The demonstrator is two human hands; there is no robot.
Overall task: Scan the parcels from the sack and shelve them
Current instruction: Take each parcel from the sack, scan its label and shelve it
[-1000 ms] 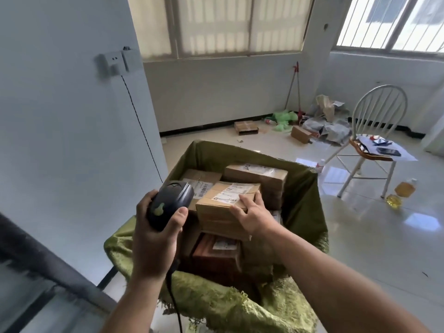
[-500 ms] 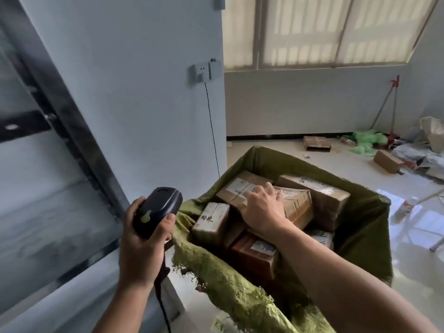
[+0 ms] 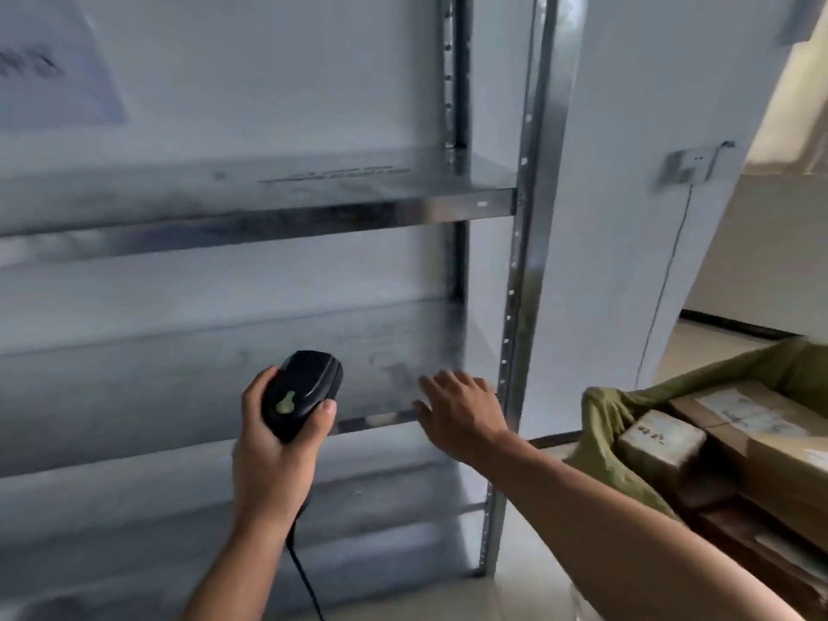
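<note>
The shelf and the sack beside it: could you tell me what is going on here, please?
A person faces a metal shelf unit. Their left hand grips a black corded scanner; their right hand is open and empty, stretched toward a shelf edge by the upright. Cardboard parcels sit in the green sack at right; neither hand holds one.

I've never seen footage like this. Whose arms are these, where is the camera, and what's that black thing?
There is no machine here. These are a person's own bare arms, filmed by a wide-angle camera worn on the head, looking forward and down. The left hand grips a black corded scanner for reading parcel labels. The right hand is open with fingers spread and holds nothing, in front of a metal shelving rack. At the right, a green sack holds labelled cardboard parcels. The picture is blurred.
</note>
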